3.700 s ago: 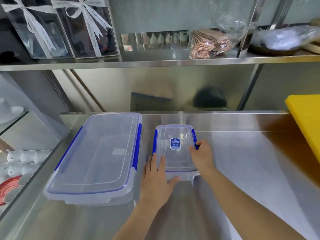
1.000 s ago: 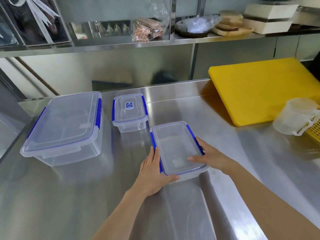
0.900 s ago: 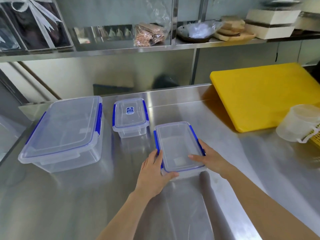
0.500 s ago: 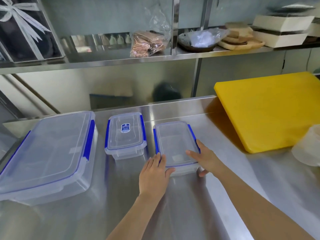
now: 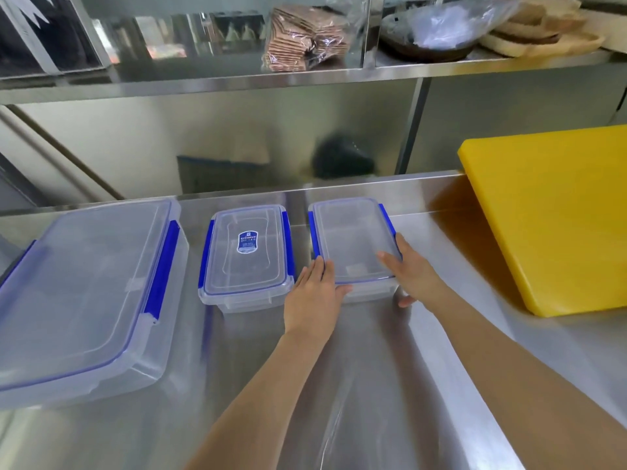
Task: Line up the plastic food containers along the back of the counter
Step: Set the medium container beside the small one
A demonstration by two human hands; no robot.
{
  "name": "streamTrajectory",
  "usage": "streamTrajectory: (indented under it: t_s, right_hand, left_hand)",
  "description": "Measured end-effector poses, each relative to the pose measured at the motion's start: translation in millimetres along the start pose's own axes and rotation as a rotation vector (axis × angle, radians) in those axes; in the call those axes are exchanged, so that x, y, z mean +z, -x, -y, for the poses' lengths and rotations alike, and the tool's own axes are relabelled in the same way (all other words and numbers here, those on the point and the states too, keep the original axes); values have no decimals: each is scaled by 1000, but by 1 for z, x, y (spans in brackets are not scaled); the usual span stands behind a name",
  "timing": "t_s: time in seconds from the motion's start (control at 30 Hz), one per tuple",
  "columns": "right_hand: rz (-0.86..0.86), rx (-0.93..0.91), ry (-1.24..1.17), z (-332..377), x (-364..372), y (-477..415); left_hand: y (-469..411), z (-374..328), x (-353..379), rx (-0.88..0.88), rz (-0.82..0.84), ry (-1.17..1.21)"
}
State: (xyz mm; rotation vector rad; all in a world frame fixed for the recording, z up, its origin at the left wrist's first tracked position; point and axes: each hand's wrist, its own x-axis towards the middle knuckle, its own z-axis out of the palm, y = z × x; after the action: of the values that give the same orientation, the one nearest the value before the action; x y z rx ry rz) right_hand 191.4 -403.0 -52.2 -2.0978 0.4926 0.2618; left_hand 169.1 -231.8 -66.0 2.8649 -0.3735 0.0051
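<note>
Three clear plastic containers with blue clips stand in a row near the back of the steel counter (image 5: 390, 385). The large container (image 5: 84, 286) is at the left. A small container with a blue label (image 5: 247, 256) stands in the middle. To its right is a small unlabelled container (image 5: 351, 240). My left hand (image 5: 314, 296) presses its near left corner, fingers flat along the side. My right hand (image 5: 412, 274) holds its near right edge, thumb on the lid.
A thick yellow cutting board (image 5: 556, 212) lies at the right, close to the unlabelled container. A steel shelf (image 5: 305, 79) overhead carries wrapped packets, bagged items and boxes. The steel back wall rises just behind the containers.
Both hands have slid the unlabelled container away from me to the back, level with the labelled one. The view has shifted forward and left; the white cup at right is out of frame.
</note>
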Motion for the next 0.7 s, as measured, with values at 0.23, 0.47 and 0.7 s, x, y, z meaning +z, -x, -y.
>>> streamTrajectory:
  t_s: [0.23, 0.47, 0.7]
  right_hand:
    - [-12, -38, 100, -6, 4, -16]
    - [-22, -48, 82, -7, 4, -14]
    - [-77, -97, 55, -7, 0, -8]
  left_hand:
    - [-4, -2, 3, -47, 0, 57]
    - [-2, -4, -4, -67, 32, 103]
    - [2, -6, -13, -191, 15, 482]
